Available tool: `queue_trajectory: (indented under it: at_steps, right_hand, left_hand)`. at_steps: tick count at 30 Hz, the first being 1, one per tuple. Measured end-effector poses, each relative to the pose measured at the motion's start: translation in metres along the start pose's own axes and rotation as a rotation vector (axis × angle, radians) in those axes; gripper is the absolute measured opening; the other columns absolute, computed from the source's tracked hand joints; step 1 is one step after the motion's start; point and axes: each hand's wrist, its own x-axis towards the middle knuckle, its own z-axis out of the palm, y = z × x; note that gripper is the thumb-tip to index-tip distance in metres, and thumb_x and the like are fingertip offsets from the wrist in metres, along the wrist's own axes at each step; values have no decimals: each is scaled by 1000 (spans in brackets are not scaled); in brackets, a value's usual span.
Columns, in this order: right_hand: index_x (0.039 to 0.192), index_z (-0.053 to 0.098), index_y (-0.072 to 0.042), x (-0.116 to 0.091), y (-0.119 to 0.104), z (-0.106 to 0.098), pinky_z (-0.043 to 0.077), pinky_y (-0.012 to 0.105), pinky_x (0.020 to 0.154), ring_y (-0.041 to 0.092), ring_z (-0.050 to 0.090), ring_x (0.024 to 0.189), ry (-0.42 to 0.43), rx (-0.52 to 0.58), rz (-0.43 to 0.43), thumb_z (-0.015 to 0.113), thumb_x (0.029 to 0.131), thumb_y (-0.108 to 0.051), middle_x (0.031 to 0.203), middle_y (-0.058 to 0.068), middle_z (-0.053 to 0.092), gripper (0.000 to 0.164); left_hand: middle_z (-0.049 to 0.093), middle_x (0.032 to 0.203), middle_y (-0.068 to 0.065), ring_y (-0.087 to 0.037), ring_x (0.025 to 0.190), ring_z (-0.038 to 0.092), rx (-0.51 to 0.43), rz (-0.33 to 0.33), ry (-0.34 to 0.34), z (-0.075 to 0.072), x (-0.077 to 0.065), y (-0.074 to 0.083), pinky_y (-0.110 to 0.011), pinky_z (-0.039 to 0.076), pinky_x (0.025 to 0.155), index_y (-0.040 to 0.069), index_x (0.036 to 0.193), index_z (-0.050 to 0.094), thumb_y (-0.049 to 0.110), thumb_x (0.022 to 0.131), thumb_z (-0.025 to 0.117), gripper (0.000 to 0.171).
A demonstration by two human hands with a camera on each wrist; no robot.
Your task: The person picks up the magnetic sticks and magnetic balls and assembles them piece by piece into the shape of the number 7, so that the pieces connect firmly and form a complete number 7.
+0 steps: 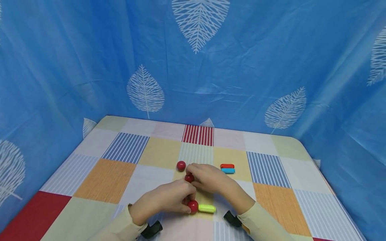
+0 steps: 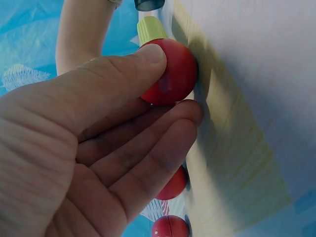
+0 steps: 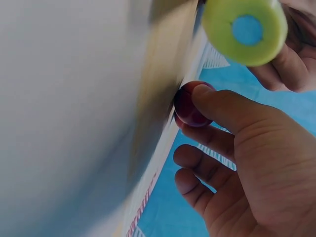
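My left hand (image 1: 172, 196) pinches the nearest red ball (image 1: 193, 207) between thumb and fingers, low over the tablecloth. Touching that ball's right side in the head view is a short, ridged yellow-green cylinder (image 1: 207, 208); its round end shows a blue centre in the right wrist view. Farther up, my right hand (image 1: 211, 178) holds a second red ball (image 3: 190, 106) by thumb and index finger, the other fingers curving loosely beside it. A third red ball (image 1: 181, 166) lies just beyond, left of the right fingertips. The three balls form a slanting row.
A small red stick (image 1: 227, 166) and a blue one (image 1: 228, 171) lie side by side, right of the right hand. A patchwork tablecloth (image 1: 117, 180) covers the table. Blue curtains (image 1: 235, 77) with white leaf prints stand behind and at both sides.
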Motion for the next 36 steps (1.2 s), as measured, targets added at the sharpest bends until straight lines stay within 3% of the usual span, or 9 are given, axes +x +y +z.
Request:
queue_trajectory:
  at_steps: [6,10,16,36]
  right_hand:
    - [121,63,-20,-9,2,1,49,23,78,6,55,85,6,-78,-36,72,88,-21,100,-9,59,34]
    - [116,66,-19,-17,5,1,49,23,78,6,56,86,18,-103,-56,70,89,-19,100,-8,59,28]
    - [112,66,-18,-32,8,0,47,22,71,6,51,78,26,-87,-6,72,86,-18,95,-8,57,26]
    - [109,65,-19,-76,14,-9,47,24,70,4,48,76,37,-83,77,74,84,-22,90,-12,53,27]
  left_hand:
    - [54,69,15,1,63,49,-9,-24,-16,0,0,1,-12,42,59,16,79,63,19,76,85,22]
    - [54,70,15,2,62,50,-13,-45,-19,0,0,2,-12,42,58,16,80,64,19,76,84,21]
    - [54,70,15,2,62,50,-28,-54,-17,0,0,3,-13,43,58,16,80,63,18,77,84,21]
    - [54,69,14,0,62,49,-35,-73,-34,-2,3,8,-15,43,57,17,79,63,18,77,83,20]
